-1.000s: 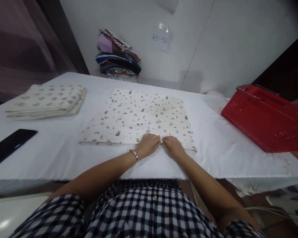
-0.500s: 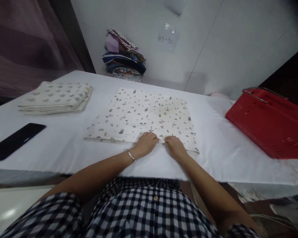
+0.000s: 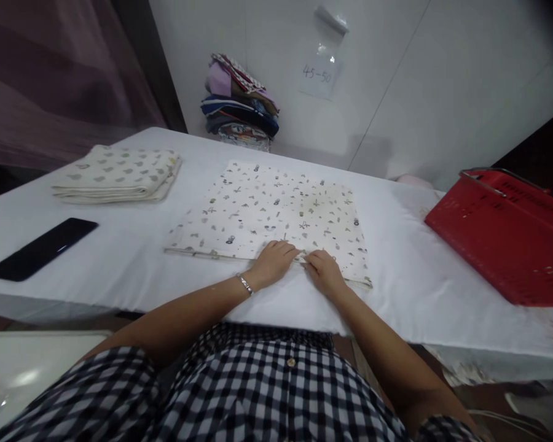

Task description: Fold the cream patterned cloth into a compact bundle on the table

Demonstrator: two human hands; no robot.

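A cream cloth with small printed figures [image 3: 276,209] lies flat and folded in the middle of the white table [image 3: 120,270]. My left hand [image 3: 274,264], with a silver bracelet at the wrist, rests on the cloth's near edge, its fingers curled down onto the fabric. My right hand [image 3: 323,272] sits right beside it on the same edge, fingers bent and pinching the hem. The two hands almost touch at the middle of that edge.
A folded cream cloth with grey hearts [image 3: 117,173] lies at the far left. A black phone [image 3: 41,248] is near the left front edge. A red plastic basket [image 3: 502,236] stands at the right. A stack of coloured fabrics [image 3: 240,104] leans against the wall.
Both hands have stayed together on the cloth's near edge. The camera has shifted left, so everything sits further right in the view.
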